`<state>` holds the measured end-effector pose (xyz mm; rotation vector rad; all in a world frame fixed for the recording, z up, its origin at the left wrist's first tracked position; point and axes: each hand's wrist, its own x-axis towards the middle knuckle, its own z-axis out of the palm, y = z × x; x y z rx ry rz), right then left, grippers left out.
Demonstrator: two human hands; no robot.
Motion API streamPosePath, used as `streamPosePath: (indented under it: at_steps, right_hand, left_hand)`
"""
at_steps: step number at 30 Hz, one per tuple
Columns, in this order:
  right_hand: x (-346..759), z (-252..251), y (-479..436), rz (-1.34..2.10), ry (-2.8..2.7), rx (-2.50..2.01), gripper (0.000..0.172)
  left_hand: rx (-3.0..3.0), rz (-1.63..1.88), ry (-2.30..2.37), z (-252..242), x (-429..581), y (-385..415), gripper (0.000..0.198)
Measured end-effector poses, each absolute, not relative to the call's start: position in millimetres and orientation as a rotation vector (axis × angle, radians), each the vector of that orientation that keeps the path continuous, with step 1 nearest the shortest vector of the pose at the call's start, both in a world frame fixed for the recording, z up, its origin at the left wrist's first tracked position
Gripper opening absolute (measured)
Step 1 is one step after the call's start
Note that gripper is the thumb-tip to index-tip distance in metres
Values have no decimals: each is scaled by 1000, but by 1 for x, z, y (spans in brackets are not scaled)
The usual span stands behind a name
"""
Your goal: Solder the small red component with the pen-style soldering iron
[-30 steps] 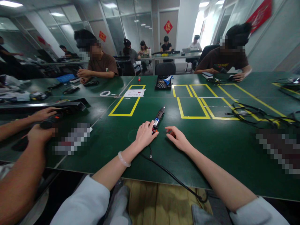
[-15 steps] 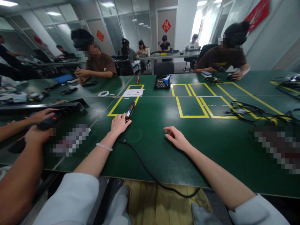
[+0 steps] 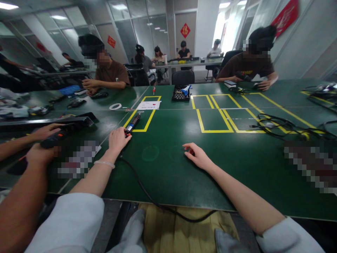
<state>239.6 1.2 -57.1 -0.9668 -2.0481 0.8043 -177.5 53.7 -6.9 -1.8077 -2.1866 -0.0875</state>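
My left hand point(image 3: 117, 141) is closed around the rear end of a corded electric screwdriver point(image 3: 134, 123), low over the table. The tool has a dark body with a blue band and a pale label, and its front points away from me. Its black cord point(image 3: 142, 188) runs back over the table's near edge. My right hand point(image 3: 195, 154) rests on the green table point(image 3: 168, 172), fingers loosely bent and apart, holding nothing.
Yellow tape outlines point(image 3: 214, 131) mark the table. Ahead lie a white paper point(image 3: 149, 105), a tape ring point(image 3: 115, 106), a black tray point(image 3: 180, 94) and a red-handled screwdriver point(image 3: 154, 90). Coiled cables point(image 3: 276, 123) are on the right. A neighbour's hands point(image 3: 43, 153) work at left.
My left hand has moved left with the electric screwdriver, and the cord has followed. My right hand has stayed nearly where it was.
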Motion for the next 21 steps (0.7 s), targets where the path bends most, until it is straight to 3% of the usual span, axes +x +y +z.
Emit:
streamPosePath:
  at_steps: [6, 11, 14, 19, 21]
  right_hand:
    - [238, -57, 2, 817, -2041, -968, 30]
    - [239, -57, 2, 848, -2021, -954, 29]
    - [239, -56, 2, 896, -1991, -939, 28]
    - [239, -53, 1, 990, -1950, -894, 36]
    - [238, -52, 1, 981, -1960, -899, 29]
  left_hand:
    - [-1773, -239, -2230, 4, -151, 52, 36]
    - [-2295, -884, -2352, 0, -80, 54, 29]
    - [-2834, -1270, -2342, -8, -20, 42, 34]
    - [-3326, -1393, -2301, -20, 41, 16, 43]
    - [-3363, -1472, -2279, -25, 46, 11, 46]
